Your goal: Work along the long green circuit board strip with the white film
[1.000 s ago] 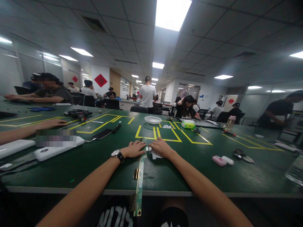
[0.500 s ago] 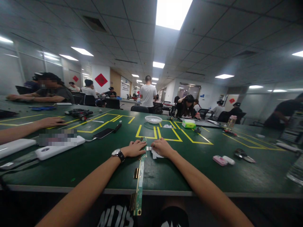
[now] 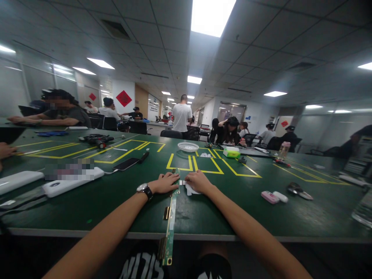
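Note:
A long, narrow green circuit board (image 3: 172, 217) with gold-coloured flaps along its left side runs lengthwise before me, its near end jutting past the table edge. My left hand (image 3: 165, 183), with a watch on the wrist, lies across the board's far part, fingers spread and pressing on it. Just right of the board, my right hand (image 3: 200, 181) is closed, fingertips low at the table. A white crumpled sheet (image 3: 190, 190), paper or cloth, sticks out beneath its fingers. Between those fingertips and the board shows a small silvery-white piece (image 3: 182, 182); its kind is unclear.
On the green table (image 3: 124, 217) lie white power banks (image 3: 74, 182), a phone (image 3: 127, 164), a pink case (image 3: 269, 197) and a dark handled tool (image 3: 299, 191). Farther back are a white basket (image 3: 188, 147) and a green pack (image 3: 231, 152). A co-worker's hand (image 3: 6, 150) shows at the left edge.
The co-worker's hand at the left has drawn back toward the left edge. My two hands and the circuit board stay nearly where they were.

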Tool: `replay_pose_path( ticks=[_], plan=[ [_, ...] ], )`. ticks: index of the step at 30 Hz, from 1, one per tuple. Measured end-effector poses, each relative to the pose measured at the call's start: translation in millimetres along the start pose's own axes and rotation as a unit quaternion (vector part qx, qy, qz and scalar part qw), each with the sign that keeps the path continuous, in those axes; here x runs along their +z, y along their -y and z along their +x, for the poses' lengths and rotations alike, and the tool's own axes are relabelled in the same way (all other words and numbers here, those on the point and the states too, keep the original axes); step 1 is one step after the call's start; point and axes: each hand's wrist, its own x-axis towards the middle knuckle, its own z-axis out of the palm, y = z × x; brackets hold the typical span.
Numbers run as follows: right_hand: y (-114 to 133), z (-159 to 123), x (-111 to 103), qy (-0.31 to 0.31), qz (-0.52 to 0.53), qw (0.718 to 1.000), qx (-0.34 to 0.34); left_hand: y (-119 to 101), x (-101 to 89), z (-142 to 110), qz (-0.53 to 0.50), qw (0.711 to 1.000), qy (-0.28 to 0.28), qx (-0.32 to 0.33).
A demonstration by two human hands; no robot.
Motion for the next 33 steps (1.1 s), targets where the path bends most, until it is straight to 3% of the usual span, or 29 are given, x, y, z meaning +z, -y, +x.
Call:
replay_pose_path(
  ticks=[15, 33],
  plan=[
    [2.5, 1.1, 2.0, 0.002, 0.023, 0.999, 0.048, -2.7, -3.8, -1.8, -0.001, 1.000, 0.006, -0.001],
    [7.5, 3.1, -1.1, 0.014, -0.004, 0.999, 0.050, -3.5, -4.9, -1.9, -0.008, 1.000, 0.008, 0.000]
  ],
)
